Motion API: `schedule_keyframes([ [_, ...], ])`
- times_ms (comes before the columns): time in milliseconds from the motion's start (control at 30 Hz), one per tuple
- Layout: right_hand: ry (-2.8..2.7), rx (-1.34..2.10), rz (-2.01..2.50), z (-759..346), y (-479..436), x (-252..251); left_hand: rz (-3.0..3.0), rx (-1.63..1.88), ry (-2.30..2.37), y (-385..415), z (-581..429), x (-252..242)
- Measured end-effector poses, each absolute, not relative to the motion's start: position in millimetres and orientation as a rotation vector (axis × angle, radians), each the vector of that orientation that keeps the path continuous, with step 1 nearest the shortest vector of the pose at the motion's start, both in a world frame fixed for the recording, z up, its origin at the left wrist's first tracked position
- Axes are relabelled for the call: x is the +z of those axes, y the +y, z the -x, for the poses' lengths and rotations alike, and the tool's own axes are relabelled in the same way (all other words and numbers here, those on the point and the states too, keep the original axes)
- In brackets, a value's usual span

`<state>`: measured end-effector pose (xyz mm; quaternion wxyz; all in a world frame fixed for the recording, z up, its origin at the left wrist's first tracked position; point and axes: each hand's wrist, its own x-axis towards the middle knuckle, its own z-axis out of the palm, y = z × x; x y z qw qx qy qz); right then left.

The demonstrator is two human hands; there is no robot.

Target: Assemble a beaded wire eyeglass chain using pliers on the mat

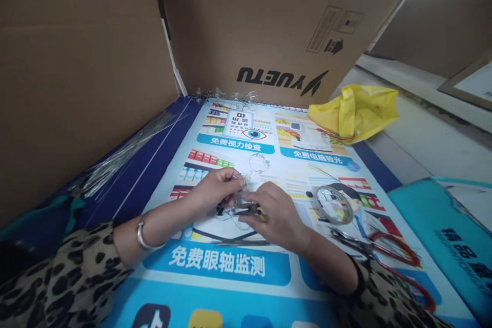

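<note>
My left hand (pixel 220 188) is closed, thumb and fingers pinching a small piece of thin wire (pixel 239 196) with what look like clear parts on it. Its exact shape is blurred and partly covered by my fingers. Pliers (pixel 249 209) with a bit of yellow on the handle lie in my closed right hand (pixel 282 216), their jaws pointing left, close to the wire piece. Just beyond both hands, a round wire ring (pixel 259 163) with small beads and a green spot rests on the printed poster sheet (pixel 215 287).
Right of my hands lie a clear round roll (pixel 333 205) and red-handled scissors (pixel 374 248). A yellow bag (pixel 357 113) sits behind, a teal bag (pixel 449 246) at the right. Long wires (pixel 126 151) lie left. Several wire pieces (pixel 230 98) stand along the cardboard wall (pixel 249 20).
</note>
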<state>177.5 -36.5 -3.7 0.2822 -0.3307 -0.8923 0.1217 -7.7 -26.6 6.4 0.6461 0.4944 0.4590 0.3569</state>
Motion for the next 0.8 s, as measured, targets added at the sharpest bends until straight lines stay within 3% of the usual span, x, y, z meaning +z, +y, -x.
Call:
schedule_keyframes([
  [133,-2.282,0.361,0.922,-177,-35,-6,-1.099,0.814,1.084,-27,7,9],
  [400,-1.864,0.832,1.433,-180,-26,1,-1.074,0.903,1.04,-27,8,6],
  [800,-1.757,1.205,1.246,-184,-17,1,-1.197,0.846,0.952,-28,7,9],
])
